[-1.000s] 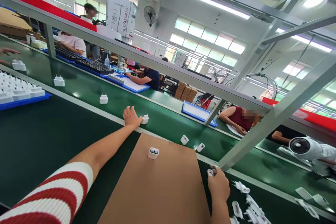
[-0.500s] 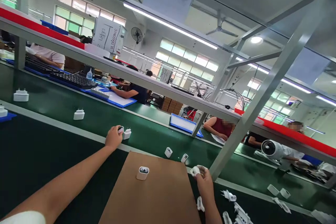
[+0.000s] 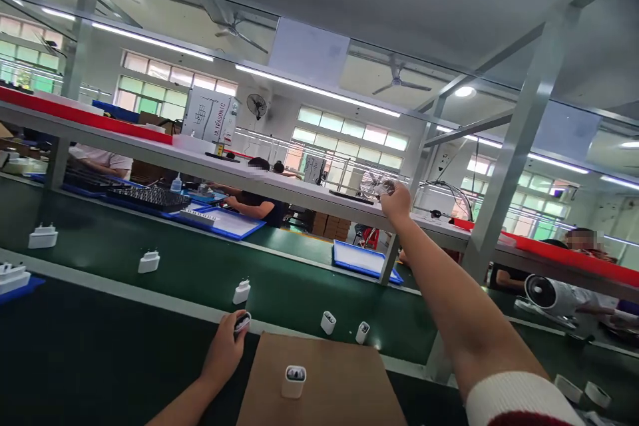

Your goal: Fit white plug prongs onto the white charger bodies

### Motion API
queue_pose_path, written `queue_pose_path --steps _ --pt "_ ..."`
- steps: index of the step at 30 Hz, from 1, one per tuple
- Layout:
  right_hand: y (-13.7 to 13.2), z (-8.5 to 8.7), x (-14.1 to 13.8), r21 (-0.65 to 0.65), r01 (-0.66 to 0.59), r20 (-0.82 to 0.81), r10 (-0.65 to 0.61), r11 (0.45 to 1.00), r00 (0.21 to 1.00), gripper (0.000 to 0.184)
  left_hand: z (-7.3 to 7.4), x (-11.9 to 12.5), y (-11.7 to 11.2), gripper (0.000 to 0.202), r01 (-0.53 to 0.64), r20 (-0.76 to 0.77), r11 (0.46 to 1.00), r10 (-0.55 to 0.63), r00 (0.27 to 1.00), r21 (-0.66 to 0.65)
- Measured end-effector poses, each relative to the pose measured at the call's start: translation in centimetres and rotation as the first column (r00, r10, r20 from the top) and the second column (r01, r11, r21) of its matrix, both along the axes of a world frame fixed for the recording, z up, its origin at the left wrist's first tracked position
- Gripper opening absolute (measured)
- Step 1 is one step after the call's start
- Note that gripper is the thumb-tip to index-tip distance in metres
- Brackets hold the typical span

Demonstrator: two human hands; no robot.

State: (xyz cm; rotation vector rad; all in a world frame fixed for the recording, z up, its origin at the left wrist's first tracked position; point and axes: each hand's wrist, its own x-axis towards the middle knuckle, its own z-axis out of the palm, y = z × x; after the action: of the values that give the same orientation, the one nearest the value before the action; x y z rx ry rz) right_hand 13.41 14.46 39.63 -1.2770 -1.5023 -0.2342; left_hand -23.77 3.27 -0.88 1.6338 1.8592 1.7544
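My left hand (image 3: 223, 349) is closed around a white charger housing (image 3: 243, 323), its open end facing up, at the near edge of the green belt (image 3: 194, 286). Just beyond stands a white plug charger (image 3: 241, 291) with two pins. My right hand (image 3: 398, 203) is raised at the long shelf, fingers closed around something pale that I cannot make out. On the cardboard sheet (image 3: 339, 383) an open white housing (image 3: 294, 386) stands upright with metal parts inside. Two more open housings, one left (image 3: 328, 323) and one right (image 3: 363, 333), sit on the belt.
More plug chargers (image 3: 149, 261) stand along the belt to the left, and a blue tray (image 3: 24, 291) holds others at the far left. A slanted metal post (image 3: 514, 126) rises on the right. The raised shelf (image 3: 284, 180) crosses ahead; people work behind it.
My right hand has risen from beside the cardboard to the shelf. My left hand has drawn back slightly from the plug charger, still holding the housing. The view has tilted up.
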Motion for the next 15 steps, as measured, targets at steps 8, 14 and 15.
queue_pose_path --steps 8,14,15 --pt "5.1 1.3 -2.8 -0.202 0.005 -0.049 -0.015 0.979 0.999 0.024 0.6 -0.1 -0.4 0.036 0.006 0.062 0.998 -0.002 0.998 -0.059" --pt "4.9 2.2 -2.6 -0.189 -0.052 -0.082 0.037 0.981 0.996 0.013 1.1 0.2 -0.3 0.037 0.003 0.081 0.997 0.003 0.997 -0.077" --pt "4.6 2.4 -3.0 -0.148 -0.07 -0.084 0.058 0.986 0.995 0.011 1.0 0.2 -0.1 0.039 0.009 0.079 0.997 -0.003 0.997 -0.074"
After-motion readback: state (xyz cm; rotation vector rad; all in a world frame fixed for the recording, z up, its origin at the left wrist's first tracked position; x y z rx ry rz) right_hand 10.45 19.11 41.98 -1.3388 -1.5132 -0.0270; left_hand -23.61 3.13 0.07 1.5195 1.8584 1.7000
